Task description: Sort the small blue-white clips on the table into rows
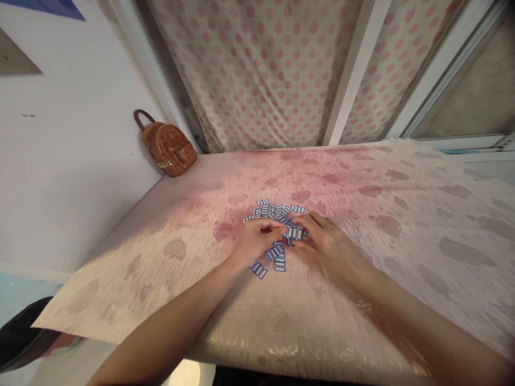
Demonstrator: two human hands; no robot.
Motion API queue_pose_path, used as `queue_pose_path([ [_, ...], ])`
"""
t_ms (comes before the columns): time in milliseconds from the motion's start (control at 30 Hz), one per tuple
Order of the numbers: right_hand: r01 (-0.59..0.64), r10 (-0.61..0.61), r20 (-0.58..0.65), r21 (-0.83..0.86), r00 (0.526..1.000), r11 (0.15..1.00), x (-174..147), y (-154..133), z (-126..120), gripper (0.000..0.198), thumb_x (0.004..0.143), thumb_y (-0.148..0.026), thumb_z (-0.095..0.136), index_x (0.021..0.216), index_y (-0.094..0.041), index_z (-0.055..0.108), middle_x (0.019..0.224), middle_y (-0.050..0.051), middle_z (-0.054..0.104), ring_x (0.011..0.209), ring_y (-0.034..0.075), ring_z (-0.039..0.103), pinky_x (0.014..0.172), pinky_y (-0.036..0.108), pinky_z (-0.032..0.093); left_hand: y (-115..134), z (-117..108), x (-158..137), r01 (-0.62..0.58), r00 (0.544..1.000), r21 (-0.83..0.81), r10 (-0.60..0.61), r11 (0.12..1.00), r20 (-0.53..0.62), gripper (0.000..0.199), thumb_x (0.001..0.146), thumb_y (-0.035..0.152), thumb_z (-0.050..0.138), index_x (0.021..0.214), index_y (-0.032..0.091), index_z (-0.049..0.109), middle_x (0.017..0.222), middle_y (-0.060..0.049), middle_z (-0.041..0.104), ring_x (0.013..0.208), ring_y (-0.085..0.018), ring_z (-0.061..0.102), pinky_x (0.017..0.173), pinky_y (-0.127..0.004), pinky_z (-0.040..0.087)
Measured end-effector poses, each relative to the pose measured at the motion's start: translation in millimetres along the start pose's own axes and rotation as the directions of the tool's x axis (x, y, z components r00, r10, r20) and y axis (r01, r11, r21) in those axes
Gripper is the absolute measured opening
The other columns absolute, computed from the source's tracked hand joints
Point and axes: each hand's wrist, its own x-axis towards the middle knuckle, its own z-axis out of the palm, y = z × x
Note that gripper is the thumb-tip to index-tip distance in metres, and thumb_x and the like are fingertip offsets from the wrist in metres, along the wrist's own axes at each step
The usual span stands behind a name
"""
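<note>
Between my hands is a small flat blue-and-white piece (pixel 295 233), a blue frame around pale bars. My left hand (pixel 256 239) pinches its left edge with thumb and forefinger. My right hand (pixel 324 238) has its fingers closed around the right side, thumb below and forefinger above. Whether it is one piece or a few stacked together, I cannot tell. Behind my fingers lies a loose pile of similar pieces (pixel 278 208), partly hidden by my hands. Nearer to me, several more rest on the tablecloth, among them a piece at the front (pixel 258 269).
A patterned pinkish tablecloth (pixel 382 225) under a shiny clear cover spreads over the table. At the far left corner, a small brown backpack (pixel 171 149) leans against the white wall (pixel 80 161). Dotted curtains (pixel 261 75) hang behind the far edge. Something black (pixel 24 332) is low at left.
</note>
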Motion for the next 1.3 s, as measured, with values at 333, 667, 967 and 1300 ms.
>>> queue_pose_path([
  [333, 0.01, -0.01, 0.011, 0.067, 1.0, 0.998, 2.3, -1.7, -3.3, 0.026, 0.093, -0.019, 0.057, 0.118, -0.022, 0.063, 0.116, 0.013, 0.069, 0.102, 0.03, 0.067, 0.086, 0.046, 0.054, -4.6, -1.0, 1.7, 0.044, 0.999, -0.036, -0.045, 0.998, -0.013, 0.026, 0.078, 0.042, 0.076, 0.081, 0.016, 0.077, 0.071, -0.002, 0.068, 0.058, -0.011, 0.054, 0.051, -0.021, 0.037],
  [667, -0.043, 0.044, -0.015, 0.079, 0.999, 0.996, 4.3, -4.5, -5.8, 0.027, 0.093, -0.023, 0.058, 0.119, -0.023, 0.066, 0.108, 0.011, 0.072, 0.091, 0.027, 0.069, 0.077, 0.041, 0.055, -5.9, -1.4, 1.7, 0.073, 0.997, -0.076, -0.073, 0.994, -0.006, 0.028, 0.078, 0.045, 0.076, 0.081, 0.018, 0.076, 0.07, -0.001, 0.066, 0.061, -0.012, 0.056, 0.056, -0.022, 0.041],
  [967, -0.082, 0.088, -0.039, 0.142, 0.995, 0.986, 3.3, -0.7, -3.0, 0.024, 0.095, -0.023, 0.054, 0.116, -0.02, 0.064, 0.103, 0.01, 0.07, 0.089, 0.025, 0.067, 0.079, 0.039, 0.054, -6.1, -5.1, 5.1, 0.013, 0.998, -0.093, -0.019, 0.996, -0.062, 0.024, 0.077, 0.039, 0.077, 0.077, 0.016, 0.075, 0.065, 0.0, 0.063, 0.061, -0.011, 0.054, 0.06, -0.023, 0.041],
  [1300, -0.023, 0.016, 0.11, 0.06, 0.994, 0.998, 0.2, 9.0, 8.7, 0.012, 0.091, -0.015, 0.056, 0.096, -0.022, 0.065, 0.105, 0.011, 0.066, 0.103, 0.029, 0.064, 0.089, 0.046, 0.054, -6.0, -20.5, 13.7, -0.052, 0.983, -0.019, 0.047, 0.998, -0.18, 0.024, 0.075, 0.039, 0.075, 0.079, 0.015, 0.076, 0.064, -0.001, 0.064, 0.059, -0.013, 0.054, 0.056, -0.024, 0.04],
])
